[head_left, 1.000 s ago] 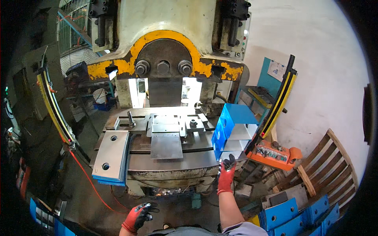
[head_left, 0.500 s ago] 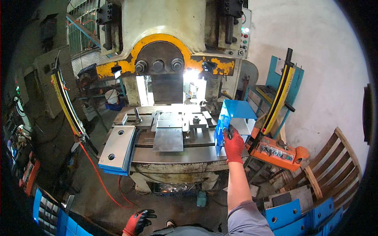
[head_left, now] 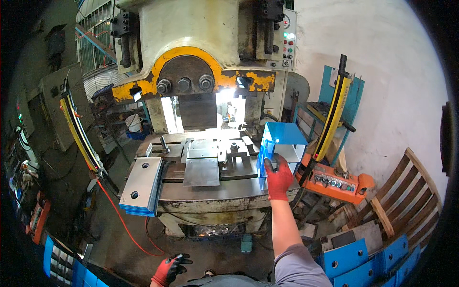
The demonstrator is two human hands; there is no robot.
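My right hand [head_left: 279, 179], in a red glove with dark fingertips, grips the near edge of a blue bent sheet-metal part [head_left: 286, 134]. That part is box-shaped with open sides and stands at the right end of the press table [head_left: 205, 192]. The glove covers some of its near edge. Low in the view, my left hand [head_left: 171, 270], gloved alike, hangs by my body with its fingers apart and nothing in them. A bare metal plate [head_left: 202, 172] lies at the middle of the table under the press ram [head_left: 198, 112].
A stack of holed flat plates [head_left: 142, 184] lies at the table's left end. Yellow guard posts [head_left: 81, 129] flank the press. An orange control box [head_left: 337, 184] stands right, near a wooden slatted rack [head_left: 406, 191]. Blue holed parts [head_left: 344, 256] sit lower right. A red hose [head_left: 122, 215] crosses the floor.
The view has shifted slightly. My right hand has turned a little at the blue part's edge, its thumb now more apart. The blue part and my left hand stay in nearly the same place.
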